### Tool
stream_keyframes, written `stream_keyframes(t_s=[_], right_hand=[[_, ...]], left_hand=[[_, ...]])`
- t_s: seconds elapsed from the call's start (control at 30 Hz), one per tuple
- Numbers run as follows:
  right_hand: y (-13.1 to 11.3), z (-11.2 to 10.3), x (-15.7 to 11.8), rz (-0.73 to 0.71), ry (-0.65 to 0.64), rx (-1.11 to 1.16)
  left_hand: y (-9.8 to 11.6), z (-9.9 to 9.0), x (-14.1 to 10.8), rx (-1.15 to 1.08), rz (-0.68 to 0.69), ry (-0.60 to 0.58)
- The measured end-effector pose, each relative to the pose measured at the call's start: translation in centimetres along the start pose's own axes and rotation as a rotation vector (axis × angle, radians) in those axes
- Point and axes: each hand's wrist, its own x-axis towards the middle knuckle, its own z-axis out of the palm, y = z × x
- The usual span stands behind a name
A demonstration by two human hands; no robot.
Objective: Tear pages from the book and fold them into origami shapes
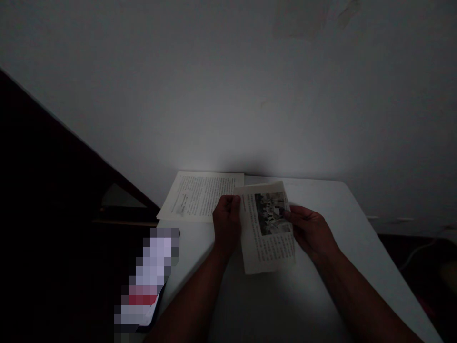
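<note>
Nearest you, at lower left, a lit phone [150, 276] sits at the table's left side, its screen blurred. Your left hand [227, 221] is closed on the left edge of a printed page [250, 243], and your right hand [310, 229] pinches the opposite edge, thumb over the printed photograph [267, 216]. So the page is already up and gripped from both sides, tilted over the middle of the table [317, 190]; you cannot tell whether its lower edge touches the top, or if it has a crease, in this dim light. Just beyond your left hand, a second printed sheet [202, 190] lies flat at the far left, outside your grip. The pale tabletop, with a rounded far right corner, ends close to a plain grey wall [214, 95], marked by a discoloured patch [300, 19] high up; deep shadow fills the left, and a thin cable [419, 248] hangs at right.
</note>
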Motion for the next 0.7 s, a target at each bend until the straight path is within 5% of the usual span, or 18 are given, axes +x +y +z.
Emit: stream_keyframes(t_s=[0.7], right_hand=[[0.39, -0.63, 0.12, 0.006, 0.08, -0.009]], left_hand=[[-0.23, -0.01, 0.13, -0.07, -0.017, -0.01]])
